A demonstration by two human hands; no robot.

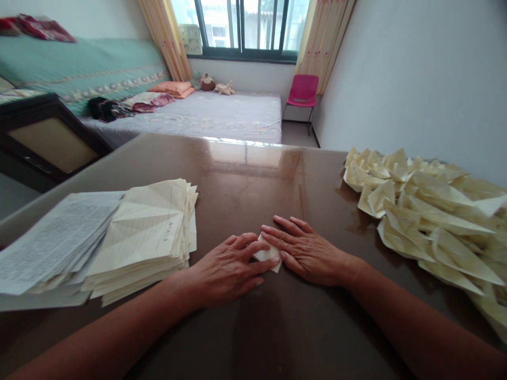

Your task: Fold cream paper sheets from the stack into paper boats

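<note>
A small folded piece of cream paper lies on the brown table between my hands, partly covered by fingers. My left hand rests over its left side, fingers bent and apart, the tips touching the paper. Flat against the table and the paper's right edge lies my right hand, its fingers stretched out. To the left of my hands is a thick stack of creased, lined cream sheets. Over on the right sits a large heap of folded paper boats.
Printed white sheets lie left of the cream stack. The glossy table reaches toward a bed and a pink chair below the window. A dark cabinet stands at the left, and a white wall runs along the right.
</note>
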